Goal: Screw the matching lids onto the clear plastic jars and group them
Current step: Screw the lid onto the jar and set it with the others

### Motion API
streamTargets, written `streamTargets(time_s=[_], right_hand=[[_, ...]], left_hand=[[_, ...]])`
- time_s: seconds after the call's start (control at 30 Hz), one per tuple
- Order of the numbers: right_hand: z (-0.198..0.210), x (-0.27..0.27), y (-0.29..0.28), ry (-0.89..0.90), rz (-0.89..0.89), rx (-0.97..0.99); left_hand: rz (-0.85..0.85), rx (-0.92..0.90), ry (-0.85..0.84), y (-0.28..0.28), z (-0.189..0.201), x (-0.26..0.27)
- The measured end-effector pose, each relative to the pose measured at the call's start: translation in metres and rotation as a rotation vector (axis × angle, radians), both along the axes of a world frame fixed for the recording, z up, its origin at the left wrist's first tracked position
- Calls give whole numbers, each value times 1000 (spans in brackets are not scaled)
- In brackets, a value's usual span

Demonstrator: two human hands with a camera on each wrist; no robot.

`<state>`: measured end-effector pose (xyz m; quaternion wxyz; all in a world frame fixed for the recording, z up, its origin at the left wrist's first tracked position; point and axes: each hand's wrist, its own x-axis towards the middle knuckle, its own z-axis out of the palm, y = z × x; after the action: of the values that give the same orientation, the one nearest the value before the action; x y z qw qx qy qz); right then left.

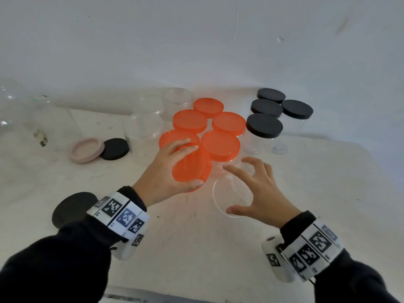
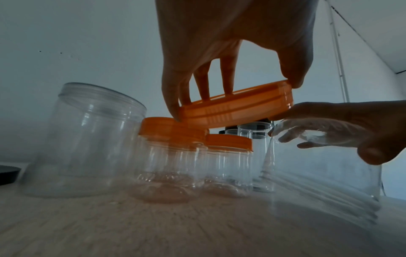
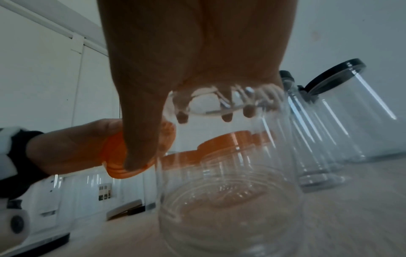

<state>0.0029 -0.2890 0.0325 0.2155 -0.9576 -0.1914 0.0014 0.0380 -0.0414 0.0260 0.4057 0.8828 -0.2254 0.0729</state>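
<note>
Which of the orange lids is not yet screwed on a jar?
The orange lid that the left hand grips, tilted in the air beside the open jar the right hand holds. The other five orange lids sit on jars.

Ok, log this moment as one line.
left hand: grips round orange plastic lid | right hand: grips open clear plastic jar rim | lid not yet on

The left hand (image 1: 168,169) covers part of the orange lid (image 1: 192,165) it holds; in the left wrist view the open jar (image 2: 325,182) under the right hand (image 2: 342,127) is smeared with blur; a black lid (image 1: 72,207) lies half hidden behind the left wrist
</note>
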Motion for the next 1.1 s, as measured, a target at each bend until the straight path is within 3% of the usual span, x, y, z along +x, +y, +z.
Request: streamTargets(time_s=[0.33, 0.57, 0.83, 1.1], right_hand=[[-8, -14, -48, -43, -28, 226], [-7, -22, -63, -30, -148, 231], [-17, -26, -70, 69, -212, 386], [-19, -33, -84, 201, -179, 337]], left_hand=[[-20, -53, -20, -44, 0, -5], [-25, -68, -35, -64, 0, -12], [-59, -54, -34, -78, 1, -22], [-156, -48, 18, -96, 4, -27]])
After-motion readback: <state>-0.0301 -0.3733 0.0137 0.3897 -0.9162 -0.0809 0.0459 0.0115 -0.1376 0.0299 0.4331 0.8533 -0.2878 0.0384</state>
